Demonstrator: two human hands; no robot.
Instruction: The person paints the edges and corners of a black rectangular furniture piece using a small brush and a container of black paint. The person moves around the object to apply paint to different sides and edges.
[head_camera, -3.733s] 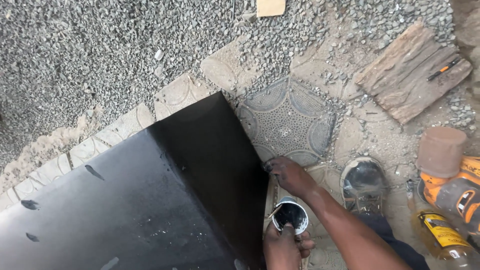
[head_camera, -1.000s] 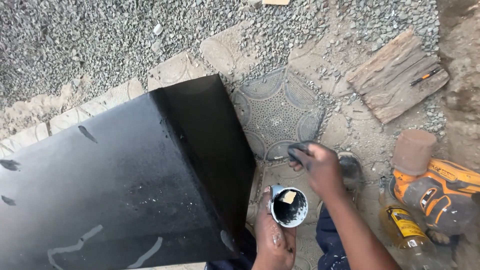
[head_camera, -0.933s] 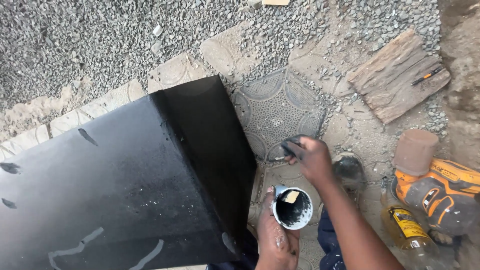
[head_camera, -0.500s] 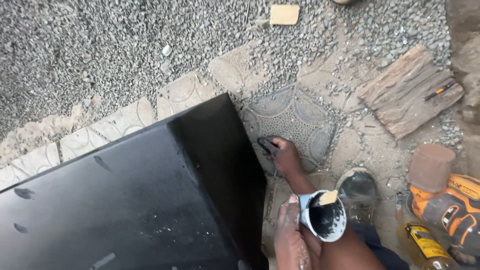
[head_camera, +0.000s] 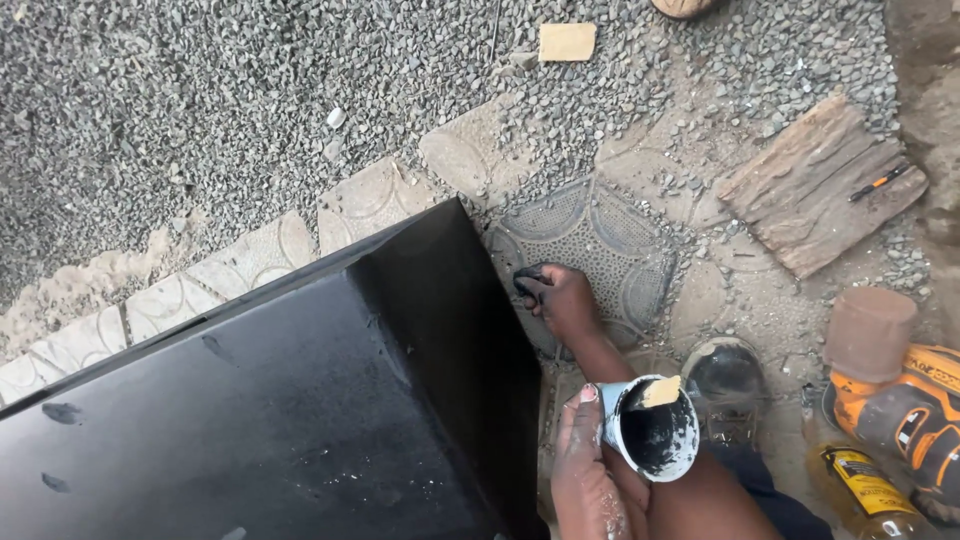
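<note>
Large box (head_camera: 300, 400) at lower left: glossy black throughout, with duller grey smears low on its top face. Cup (head_camera: 650, 428) at lower centre: pale outside, black inside — a small tan piece sits at its rim. Paving slab (head_camera: 600, 240) at centre: grey-brown, moulded with curved arcs and fine dots. Gravel (head_camera: 200, 90) across the upper left: speckled grey. Wood block (head_camera: 815, 190) at upper right: weathered reddish-brown. Power tool (head_camera: 915, 420) at lower right — orange and black.

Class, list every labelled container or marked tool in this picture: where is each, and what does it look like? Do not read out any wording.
Bottle: bottom right, lying on the ground; yellow label, dark cap.
Power tool: right edge, beside the bottle; orange and black body with a printed mark.
</note>
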